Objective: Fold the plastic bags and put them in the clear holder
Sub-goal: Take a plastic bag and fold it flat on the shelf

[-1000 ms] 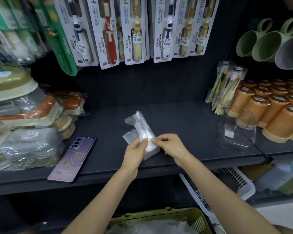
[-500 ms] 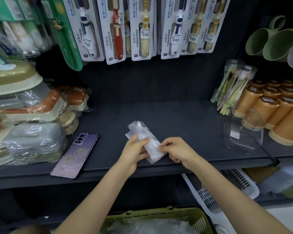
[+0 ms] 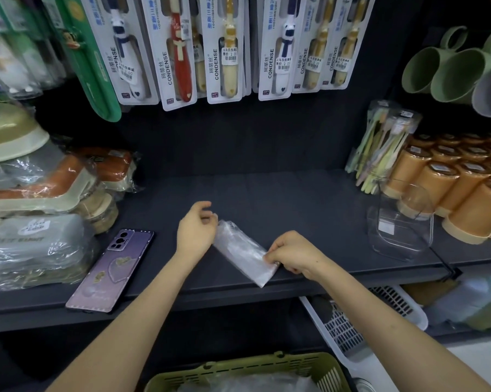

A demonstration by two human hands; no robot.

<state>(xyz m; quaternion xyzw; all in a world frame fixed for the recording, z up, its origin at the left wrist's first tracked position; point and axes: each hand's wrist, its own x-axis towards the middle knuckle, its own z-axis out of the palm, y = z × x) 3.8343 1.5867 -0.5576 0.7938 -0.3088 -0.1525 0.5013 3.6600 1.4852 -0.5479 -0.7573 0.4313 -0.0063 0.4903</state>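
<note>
A folded plastic bag (image 3: 243,254) lies flat on the dark shelf (image 3: 281,199), right between the two hands. It is a long, thin strip and it lies slanted. One end is by the left hand and the other end is by the right hand, close to the front edge of the shelf. The right hand (image 3: 292,254) pinches the near end of the bag with its fingertips. The left hand (image 3: 196,230) sits at the far end of the bag. Its fingers are loosely curled and hold nothing, and I cannot tell if they touch the bag. The clear holder (image 3: 402,230) stands on the shelf to the right of the right hand, well apart from the bag. Just behind the holder are rows of orange cups (image 3: 465,199). A purple phone (image 3: 111,270) lies flat on the shelf to the left of the left hand. Toothbrush packs (image 3: 224,49) hang on the wall above and behind the hands. Below the arms is a green basket (image 3: 318,366) with more clear plastic in it. A white basket (image 3: 349,335) sits under the right arm.
</note>
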